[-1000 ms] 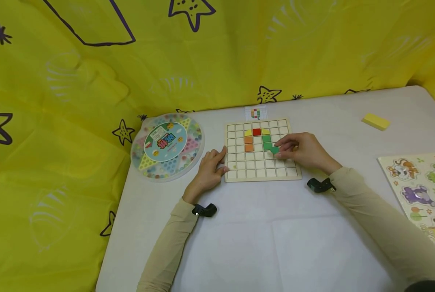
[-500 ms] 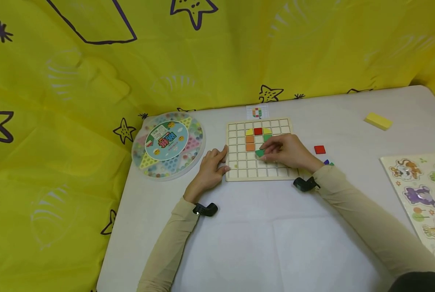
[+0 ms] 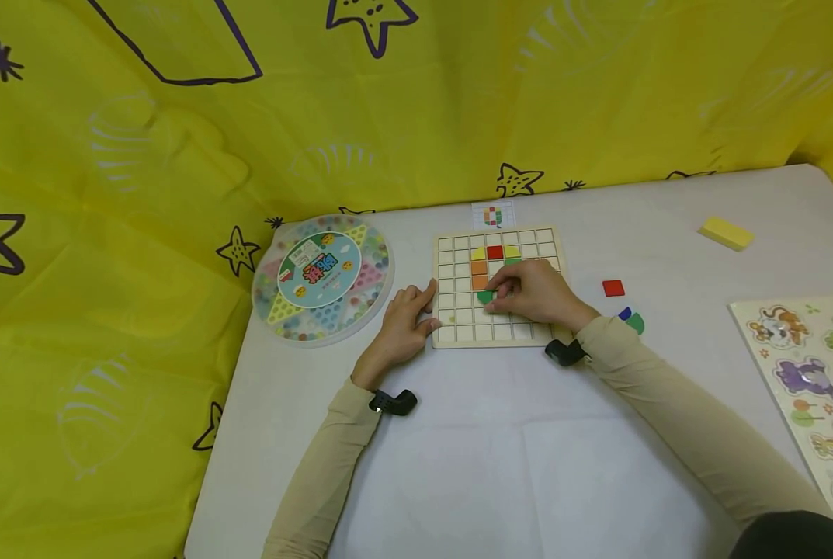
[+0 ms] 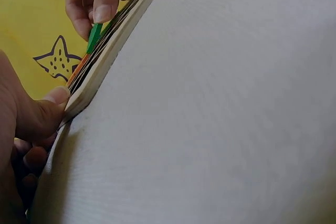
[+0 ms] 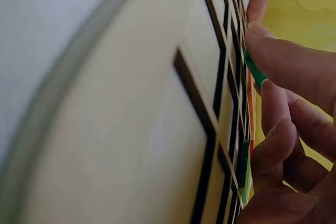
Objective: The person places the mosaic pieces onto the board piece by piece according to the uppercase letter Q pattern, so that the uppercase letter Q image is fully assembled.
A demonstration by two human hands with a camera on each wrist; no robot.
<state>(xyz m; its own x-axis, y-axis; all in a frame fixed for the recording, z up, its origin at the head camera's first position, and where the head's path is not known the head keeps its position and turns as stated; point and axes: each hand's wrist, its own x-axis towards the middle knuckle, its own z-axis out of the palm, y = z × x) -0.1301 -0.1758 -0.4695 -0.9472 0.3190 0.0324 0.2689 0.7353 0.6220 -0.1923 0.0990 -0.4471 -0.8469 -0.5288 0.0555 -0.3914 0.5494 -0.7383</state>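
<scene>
Sleeves point(image 3: 332, 473): Two tan ones were stretched over the white table point(image 3: 458, 450) from the near side.
Animal board point(image 3: 765, 351): It was laid at the near right, partly out of sight.
Left hand point(image 3: 404, 322): The left edge of the grid board point(image 3: 458, 334) was touched by its thumb and first finger, which were spread apart.
Right side: A loose red square point(image 3: 613, 288), a blue piece point(image 3: 624, 314) and a green rounded piece point(image 3: 635, 322) were seen on the table.
Right hand point(image 3: 535, 291): A small green piece point(image 3: 484, 297) was pinched by its thumb and fingertip; the other fingers were bent.
Small green piece: It was held just to the near side of the orange squares point(image 3: 480, 282). Whether the grid board was touched by it could not be told.
Far squares: A red tile point(image 3: 494, 252) was set between two yellow pieces point(image 3: 511, 251).
Round game point(image 3: 321, 279): It was placed at the left.
Yellow block point(image 3: 727, 234): It was set at the far right.
Little card point(image 3: 494, 215): It was put just past the grid board.
Yellow cloth point(image 3: 416, 93): It was hung at the far side.
</scene>
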